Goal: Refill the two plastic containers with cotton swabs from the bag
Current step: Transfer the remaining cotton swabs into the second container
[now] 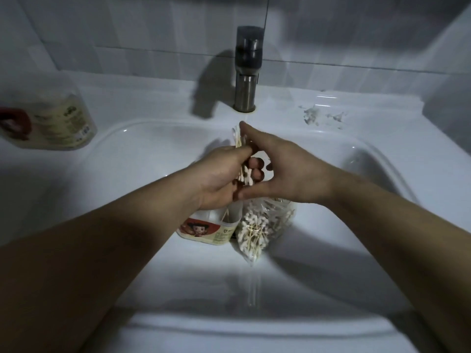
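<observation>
My left hand (219, 179) and my right hand (283, 169) meet over the white sink basin (142, 159), both closed around a bundle of cotton swabs (238, 140) whose tips stick up past my fingers. Right below my hands stands an open plastic container (209, 228) with a cartoon label and a few swabs inside. Beside it on the right lies the clear bag of cotton swabs (257, 225). A second plastic container (51, 121), packed with swabs, lies on its side on the counter at far left.
A metal faucet (247, 70) rises behind the basin. Some scuff marks or debris (321, 115) mark the counter at back right. Tiled wall runs along the back.
</observation>
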